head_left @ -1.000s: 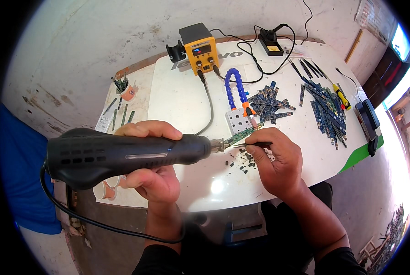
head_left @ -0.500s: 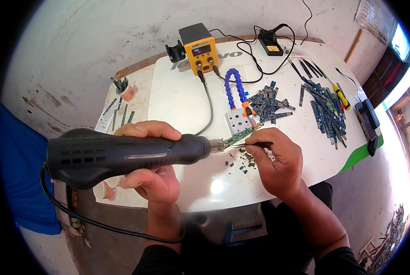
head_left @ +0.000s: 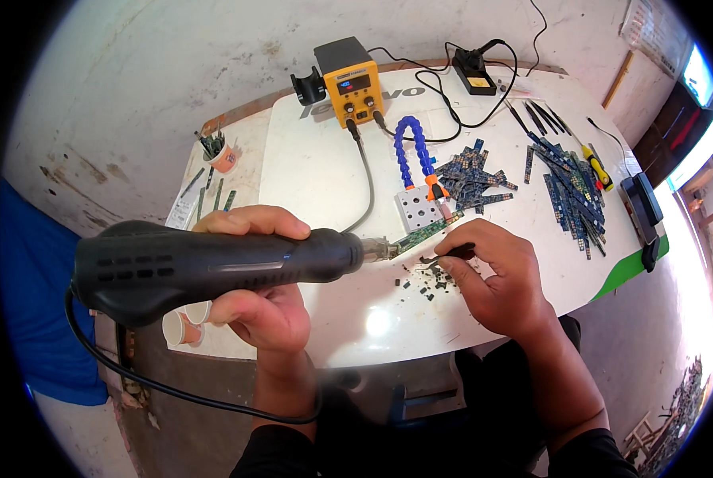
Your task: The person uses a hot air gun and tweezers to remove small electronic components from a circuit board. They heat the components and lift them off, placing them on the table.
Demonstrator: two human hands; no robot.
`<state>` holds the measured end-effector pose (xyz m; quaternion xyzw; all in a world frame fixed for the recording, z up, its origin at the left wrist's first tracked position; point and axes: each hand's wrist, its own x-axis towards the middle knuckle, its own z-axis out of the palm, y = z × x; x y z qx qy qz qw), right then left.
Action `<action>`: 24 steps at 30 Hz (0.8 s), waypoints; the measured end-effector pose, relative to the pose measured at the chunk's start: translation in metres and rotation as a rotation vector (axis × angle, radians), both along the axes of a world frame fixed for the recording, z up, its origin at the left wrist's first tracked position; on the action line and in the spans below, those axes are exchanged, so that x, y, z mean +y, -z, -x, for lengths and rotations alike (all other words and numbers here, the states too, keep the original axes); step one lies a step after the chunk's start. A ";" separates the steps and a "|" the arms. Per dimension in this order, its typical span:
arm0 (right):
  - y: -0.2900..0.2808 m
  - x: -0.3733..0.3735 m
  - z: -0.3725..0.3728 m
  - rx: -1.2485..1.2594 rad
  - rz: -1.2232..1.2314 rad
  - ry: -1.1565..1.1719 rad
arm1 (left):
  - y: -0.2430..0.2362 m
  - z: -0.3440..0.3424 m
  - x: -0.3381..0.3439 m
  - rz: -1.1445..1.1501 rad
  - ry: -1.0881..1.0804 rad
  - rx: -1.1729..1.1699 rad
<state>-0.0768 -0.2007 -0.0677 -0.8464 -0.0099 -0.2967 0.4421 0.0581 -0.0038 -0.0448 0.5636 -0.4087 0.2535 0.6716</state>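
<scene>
My left hand [head_left: 273, 315] grips a black hot-air gun [head_left: 173, 267] lying horizontally across the view, its metal nozzle [head_left: 379, 249] at the left end of a narrow green circuit board [head_left: 420, 233]. My right hand [head_left: 496, 279] pinches dark tweezers [head_left: 463, 250], their tips low and right of the nozzle, over scattered small black pieces [head_left: 429, 284] on the white tabletop. Behind the board stands a silver perforated block [head_left: 416, 209] with blue segmented flexible arms [head_left: 404, 159] ending in orange fittings. The board's upper end reaches toward these fittings; whether it is clamped I cannot tell.
A yellow station [head_left: 348, 84] and iron stand [head_left: 474, 76] sit behind. Dark board piles [head_left: 571, 199], tools [head_left: 591, 163] and a black device [head_left: 642, 203] occupy the right. Paper cups [head_left: 183, 327] and a cup of strips [head_left: 219, 155] stand left. Cables cross the white table [head_left: 309, 183].
My right hand and the tweezers have shifted right, and the tweezer tips have left the nozzle's end for the scattered pieces. My left hand has moved slightly left with the gun.
</scene>
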 end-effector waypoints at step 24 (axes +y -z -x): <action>0.006 0.007 -0.003 -0.168 -0.029 0.047 | 0.001 0.000 -0.001 -0.040 0.016 -0.024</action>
